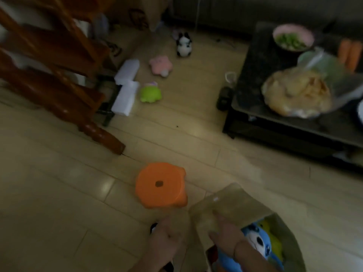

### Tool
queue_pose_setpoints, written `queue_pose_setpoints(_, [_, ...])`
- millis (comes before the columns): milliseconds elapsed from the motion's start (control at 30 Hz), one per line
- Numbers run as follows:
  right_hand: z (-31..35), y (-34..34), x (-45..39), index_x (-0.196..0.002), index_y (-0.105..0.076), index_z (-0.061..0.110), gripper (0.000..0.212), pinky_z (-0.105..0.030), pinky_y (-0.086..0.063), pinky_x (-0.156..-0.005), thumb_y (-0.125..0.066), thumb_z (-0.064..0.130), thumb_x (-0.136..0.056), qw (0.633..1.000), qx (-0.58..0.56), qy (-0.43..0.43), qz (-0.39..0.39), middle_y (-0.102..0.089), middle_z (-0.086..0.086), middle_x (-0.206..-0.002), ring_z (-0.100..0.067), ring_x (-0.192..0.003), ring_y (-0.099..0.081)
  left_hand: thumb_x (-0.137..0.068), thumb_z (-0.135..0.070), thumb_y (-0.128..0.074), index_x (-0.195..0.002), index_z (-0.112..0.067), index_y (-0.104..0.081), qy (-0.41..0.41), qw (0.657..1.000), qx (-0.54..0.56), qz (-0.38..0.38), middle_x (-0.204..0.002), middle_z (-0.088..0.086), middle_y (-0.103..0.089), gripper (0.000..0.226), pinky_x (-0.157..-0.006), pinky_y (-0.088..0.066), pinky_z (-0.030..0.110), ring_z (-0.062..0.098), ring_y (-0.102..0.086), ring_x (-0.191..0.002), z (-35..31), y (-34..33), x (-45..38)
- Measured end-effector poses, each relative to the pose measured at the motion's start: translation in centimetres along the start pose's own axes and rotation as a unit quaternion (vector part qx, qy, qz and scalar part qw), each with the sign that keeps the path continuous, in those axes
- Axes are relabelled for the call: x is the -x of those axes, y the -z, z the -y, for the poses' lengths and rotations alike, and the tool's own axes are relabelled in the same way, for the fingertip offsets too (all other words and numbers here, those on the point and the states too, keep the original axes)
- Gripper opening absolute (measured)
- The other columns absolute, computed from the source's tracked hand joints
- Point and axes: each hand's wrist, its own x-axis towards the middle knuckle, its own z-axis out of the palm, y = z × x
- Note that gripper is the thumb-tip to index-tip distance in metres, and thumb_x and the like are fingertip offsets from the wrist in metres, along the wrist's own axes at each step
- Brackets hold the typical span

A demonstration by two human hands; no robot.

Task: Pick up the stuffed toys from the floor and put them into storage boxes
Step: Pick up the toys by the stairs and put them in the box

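Three stuffed toys lie on the floor far ahead: a green one point(150, 93), a pink star-shaped one point(160, 65) and a black-and-white one point(183, 45). A cardboard storage box point(231, 201) stands at the bottom right. It holds a blue toy point(255, 240) and a yellow-green toy point(272, 232). My left hand point(167, 240) hovers over the floor beside the box, fingers apart and holding nothing. My right hand point(227, 234) rests on the box's near flap, fingers spread, with a band on the wrist.
An orange plastic stool point(161, 184) stands just ahead of my hands. A wooden chair point(59, 75) fills the left. White blocks point(125, 87) lie by the green toy. A dark low table point(275, 107) with food stands at the right.
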Motion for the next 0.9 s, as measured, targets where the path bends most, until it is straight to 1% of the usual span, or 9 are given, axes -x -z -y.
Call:
queue_pose_setpoints(67, [4.0, 1.9, 0.1, -0.129, 0.02, 0.072, 0.078, -0.031, -0.028, -0.118, -0.037, 0.067, -0.075, 1.0, 0.01, 0.015, -0.014, -0.018, -0.003, -0.162, -0.022, -0.145, -0.029, -0.078, -0.037, -0.066, -0.141, -0.022, -0.038, -0.021, 1.0, -0.007, 0.017, -0.142, -0.007, -0.043, 0.071, -0.11, -0.031, 0.019, 0.011, -0.042, -0.131, -0.9, 3.6, 0.1])
queue_pose_setpoints(100, [6.0, 2.7, 0.0, -0.127, 0.025, 0.071, 0.084, -0.033, -0.029, -0.118, -0.038, 0.067, -0.073, 0.999, 0.02, 0.008, -0.024, -0.013, -0.001, -0.163, -0.022, -0.146, -0.027, -0.075, -0.044, -0.063, -0.144, -0.025, -0.033, -0.039, 0.999, -0.018, 0.019, -0.147, -0.008, -0.037, 0.078, -0.112, -0.03, 0.022, 0.01, -0.038, -0.134, -1.1, 5.4, 0.0])
queue_pose_setpoints(200, [11.8, 4.2, -1.1, -0.153, 0.011, 0.035, 0.093, -0.038, -0.03, -0.118, -0.053, 0.046, -0.086, 0.998, 0.052, -0.018, -0.042, -0.005, -0.001, -0.163, -0.025, -0.148, -0.022, -0.078, -0.052, -0.057, -0.149, -0.032, -0.017, -0.06, 0.994, -0.095, -0.003, -0.156, -0.007, -0.015, 0.084, -0.117, -0.022, 0.027, 0.014, -0.016, -0.145, -1.6, 10.6, -0.9])
queue_pose_setpoints(267, [15.8, 5.1, -1.8, -0.154, 0.001, 0.026, 0.089, -0.034, -0.031, -0.117, -0.055, 0.04, -0.088, 0.997, 0.054, -0.014, -0.046, -0.012, -0.003, -0.162, -0.026, -0.145, -0.029, -0.079, -0.06, -0.052, -0.15, -0.034, -0.013, -0.065, 0.991, -0.115, -0.013, -0.159, -0.006, -0.006, 0.085, -0.118, -0.021, 0.033, 0.019, -0.01, -0.147, -2.1, 14.1, -2.0])
queue_pose_setpoints(400, [21.1, 5.7, -3.1, -0.154, -0.01, 0.024, 0.082, -0.028, -0.033, -0.113, -0.055, 0.046, -0.09, 0.997, 0.06, -0.015, -0.036, -0.021, -0.003, -0.159, -0.022, -0.14, -0.037, -0.078, -0.064, -0.048, -0.149, -0.03, -0.017, -0.034, 0.994, -0.104, 0.008, -0.159, -0.002, -0.009, 0.085, -0.117, -0.023, 0.038, 0.024, -0.012, -0.146, -1.7, 19.2, -4.4])
queue_pose_setpoints(633, [24.1, 6.6, -4.8, -0.153, -0.014, 0.027, 0.077, -0.031, -0.036, -0.113, -0.053, 0.049, -0.09, 0.992, 0.123, -0.023, -0.011, -0.021, -0.005, -0.159, -0.025, -0.139, -0.038, -0.071, -0.069, -0.042, -0.145, -0.027, -0.03, -0.012, 0.996, -0.076, 0.033, -0.153, 0.0, -0.027, 0.086, -0.115, -0.025, 0.038, 0.022, -0.025, -0.141, -0.1, 23.2, -6.3])
queue_pose_setpoints(733, [24.9, 7.0, -5.4, -0.154, -0.011, 0.026, 0.074, -0.032, -0.033, -0.115, -0.048, 0.048, -0.093, 0.987, 0.158, -0.031, 0.006, -0.015, -0.007, -0.161, -0.027, -0.142, -0.033, -0.068, -0.069, -0.042, -0.139, -0.028, -0.038, -0.008, 0.997, -0.075, 0.028, -0.145, 0.0, -0.036, 0.082, -0.113, -0.029, 0.035, 0.021, -0.034, -0.135, 0.8, 24.0, -6.3])
queue_pose_setpoints(833, [25.6, 7.6, -6.4, -0.154, -0.009, 0.023, 0.078, -0.032, -0.03, -0.116, -0.047, 0.049, -0.092, 0.982, 0.186, -0.032, 0.006, -0.011, -0.007, -0.162, -0.027, -0.146, -0.026, -0.063, -0.072, -0.042, -0.146, -0.028, -0.027, 0.015, 0.999, -0.037, 0.02, -0.152, 0.0, -0.025, 0.095, -0.116, -0.024, 0.035, 0.022, -0.024, -0.141, 0.6, 25.0, -6.6])
queue_pose_setpoints(900, [26.2, 8.0, -7.3, -0.155, -0.004, 0.024, 0.083, -0.033, -0.031, -0.116, -0.05, 0.05, -0.091, 0.983, 0.182, -0.033, 0.003, -0.009, -0.008, -0.162, -0.028, -0.145, -0.028, -0.072, -0.067, -0.048, -0.149, -0.027, -0.019, 0.026, 0.999, -0.013, 0.022, -0.157, 0.0, -0.015, 0.092, -0.117, -0.022, 0.036, 0.024, -0.017, -0.144, 0.1, 25.7, -7.1])
